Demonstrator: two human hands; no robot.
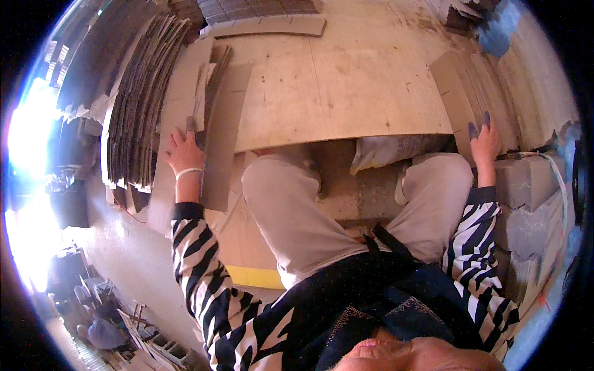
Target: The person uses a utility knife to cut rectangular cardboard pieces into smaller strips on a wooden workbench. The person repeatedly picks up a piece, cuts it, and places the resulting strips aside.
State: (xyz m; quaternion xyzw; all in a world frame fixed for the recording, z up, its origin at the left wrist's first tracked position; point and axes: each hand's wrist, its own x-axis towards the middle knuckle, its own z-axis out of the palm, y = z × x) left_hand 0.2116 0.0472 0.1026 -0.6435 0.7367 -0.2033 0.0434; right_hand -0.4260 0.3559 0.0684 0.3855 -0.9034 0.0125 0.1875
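My left hand (pixel 184 156) rests with its fingers spread on a brown cardboard sheet (pixel 185 93) at the left of the board, and one fingertip has a dark cover. Just right of it, more cardboard pieces (pixel 230 105) lie overlapping. On the far side of my lap, my right hand (pixel 486 146) lies with fingers stretched along a stack of cardboard sheets (pixel 476 93). Dark covers sit on its thumb and one finger. Neither hand visibly grips anything. Between them spreads a pale plywood board (pixel 340 80).
A tall row of cardboard sheets (pixel 142 99) stands at the left. A flat cardboard strip (pixel 272 26) lies at the board's far edge. Grey blocks (pixel 523 182) are stacked beside my right arm. Under the board's near edge is a whitish sack (pixel 387 151).
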